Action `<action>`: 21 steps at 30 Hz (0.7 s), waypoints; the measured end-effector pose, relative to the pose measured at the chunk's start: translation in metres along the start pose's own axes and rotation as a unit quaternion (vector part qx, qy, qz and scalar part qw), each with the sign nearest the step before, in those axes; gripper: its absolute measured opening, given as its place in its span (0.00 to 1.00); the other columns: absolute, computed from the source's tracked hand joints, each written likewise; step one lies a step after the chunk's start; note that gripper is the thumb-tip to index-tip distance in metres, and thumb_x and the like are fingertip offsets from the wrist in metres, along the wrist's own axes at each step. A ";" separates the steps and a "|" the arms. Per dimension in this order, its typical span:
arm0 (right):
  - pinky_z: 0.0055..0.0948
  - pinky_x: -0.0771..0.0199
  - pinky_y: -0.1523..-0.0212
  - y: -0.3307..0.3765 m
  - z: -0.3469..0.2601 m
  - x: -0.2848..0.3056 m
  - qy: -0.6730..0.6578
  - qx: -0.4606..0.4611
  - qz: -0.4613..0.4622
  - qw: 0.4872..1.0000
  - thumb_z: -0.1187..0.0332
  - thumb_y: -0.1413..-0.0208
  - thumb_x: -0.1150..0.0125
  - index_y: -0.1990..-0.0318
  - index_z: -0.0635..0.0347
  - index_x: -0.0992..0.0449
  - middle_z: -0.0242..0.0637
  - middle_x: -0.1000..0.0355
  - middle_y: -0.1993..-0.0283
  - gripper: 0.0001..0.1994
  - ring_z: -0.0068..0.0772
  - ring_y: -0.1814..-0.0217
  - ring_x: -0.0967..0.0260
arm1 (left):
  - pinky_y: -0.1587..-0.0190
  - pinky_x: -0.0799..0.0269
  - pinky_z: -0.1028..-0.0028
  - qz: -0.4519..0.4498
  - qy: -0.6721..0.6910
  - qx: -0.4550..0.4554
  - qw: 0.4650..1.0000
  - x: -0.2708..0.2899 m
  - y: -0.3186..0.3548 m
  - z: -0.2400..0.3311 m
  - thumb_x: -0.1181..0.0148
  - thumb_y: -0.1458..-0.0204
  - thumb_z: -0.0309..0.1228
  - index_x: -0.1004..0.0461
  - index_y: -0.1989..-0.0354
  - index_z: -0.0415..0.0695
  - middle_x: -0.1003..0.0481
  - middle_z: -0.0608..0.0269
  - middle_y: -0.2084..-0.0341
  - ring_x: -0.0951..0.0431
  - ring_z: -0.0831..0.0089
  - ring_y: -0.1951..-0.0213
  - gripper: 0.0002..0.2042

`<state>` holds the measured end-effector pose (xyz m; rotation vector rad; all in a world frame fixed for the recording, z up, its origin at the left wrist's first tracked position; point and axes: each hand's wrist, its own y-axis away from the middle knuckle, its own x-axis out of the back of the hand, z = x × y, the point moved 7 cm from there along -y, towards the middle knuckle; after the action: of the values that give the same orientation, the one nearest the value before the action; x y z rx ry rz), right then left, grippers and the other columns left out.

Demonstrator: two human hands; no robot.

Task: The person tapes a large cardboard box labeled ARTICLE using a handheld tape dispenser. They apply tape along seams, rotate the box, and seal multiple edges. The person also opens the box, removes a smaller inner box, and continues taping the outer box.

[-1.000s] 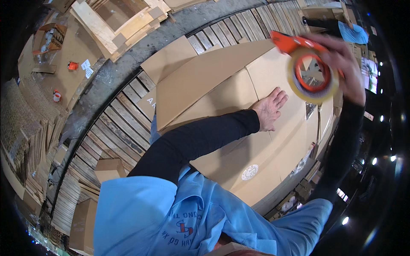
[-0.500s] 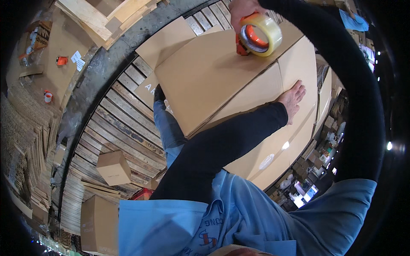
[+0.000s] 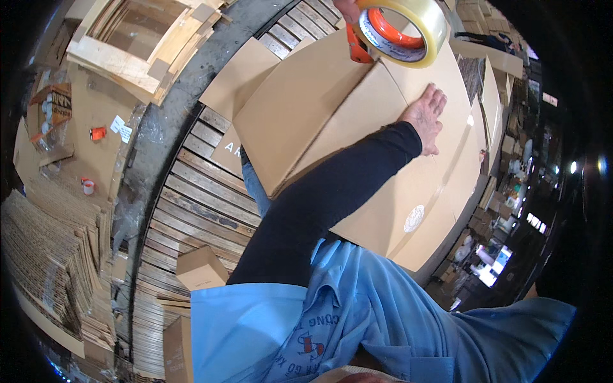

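Observation:
A large brown cardboard carton (image 3: 345,140) lies in front of me, tilted across the view. My left hand (image 3: 423,118) rests flat on its panel, fingers stretched out, my black-sleeved forearm crossing the carton. At the top edge, my right hand (image 3: 347,9) is cut off by the frame; its visible fingers grip a red tape dispenser (image 3: 359,48). A wide roll of clear yellowish tape (image 3: 435,29) sits on the dispenser, over the carton's far end. A strip of clear tape (image 3: 440,185) runs along the carton beside a round pale mark (image 3: 414,218).
Slatted wooden decking (image 3: 191,191) runs beneath and left of the carton, with a small carton (image 3: 201,268) on it. Farther left are a stack of flattened cardboard (image 3: 51,255), a wooden frame (image 3: 121,60) and a small red dispenser (image 3: 97,133). Shelves of goods fill the right.
My right hand and the dispenser have moved up, and the tape roll looks larger. My left hand stays flat on the carton, higher in view. The surroundings have shifted as my head turned.

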<state>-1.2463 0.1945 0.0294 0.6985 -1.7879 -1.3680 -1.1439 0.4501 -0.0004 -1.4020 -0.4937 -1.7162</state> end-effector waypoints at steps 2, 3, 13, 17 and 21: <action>0.32 0.24 0.61 0.036 0.000 -0.007 -0.020 0.033 0.064 0.997 0.67 0.46 0.34 0.57 0.62 0.19 0.38 0.25 0.57 0.11 0.32 0.60 0.25 | 0.27 0.69 0.41 -0.004 0.008 -0.007 1.000 0.003 0.004 -0.001 0.59 0.42 0.67 0.28 0.36 0.51 0.51 0.42 0.26 0.56 0.46 0.24 0.37; 0.32 0.24 0.60 0.055 -0.002 -0.011 -0.030 0.049 0.098 0.994 0.67 0.45 0.34 0.56 0.62 0.19 0.39 0.25 0.56 0.12 0.32 0.58 0.25 | 0.27 0.69 0.41 -0.004 0.010 -0.007 1.000 0.005 0.006 -0.003 0.59 0.42 0.66 0.28 0.37 0.50 0.50 0.42 0.26 0.56 0.46 0.24 0.37; 0.32 0.22 0.49 0.210 0.027 -0.132 -0.148 0.109 0.377 0.908 0.69 0.42 0.35 0.47 0.64 0.22 0.42 0.27 0.44 0.16 0.35 0.48 0.25 | 0.31 0.53 0.50 0.035 0.049 -0.049 0.997 0.009 0.018 0.005 0.54 0.44 0.66 0.21 0.51 0.45 0.31 0.43 0.41 0.40 0.51 0.33 0.35; 0.32 0.22 0.44 0.223 0.036 -0.187 -0.116 0.139 0.455 0.872 0.70 0.41 0.36 0.44 0.65 0.23 0.43 0.28 0.39 0.18 0.36 0.43 0.25 | 0.34 0.43 0.54 0.055 0.069 -0.061 0.994 0.013 0.043 0.016 0.46 0.47 0.63 0.19 0.54 0.45 0.27 0.44 0.48 0.37 0.49 0.36 0.32; 0.34 0.21 0.46 0.212 0.035 -0.245 -0.093 0.114 0.514 0.845 0.74 0.52 0.33 0.49 0.72 0.22 0.53 0.26 0.41 0.21 0.45 0.49 0.21 | 0.37 0.35 0.51 0.158 0.144 -0.178 0.961 0.028 0.081 0.053 0.31 0.53 0.48 0.22 0.67 0.46 0.23 0.51 0.55 0.26 0.58 0.46 0.17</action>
<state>-1.1332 0.4663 0.1696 -0.3267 -2.0036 -0.4879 -1.0475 0.4334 0.0255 -1.3535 0.2030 -1.7546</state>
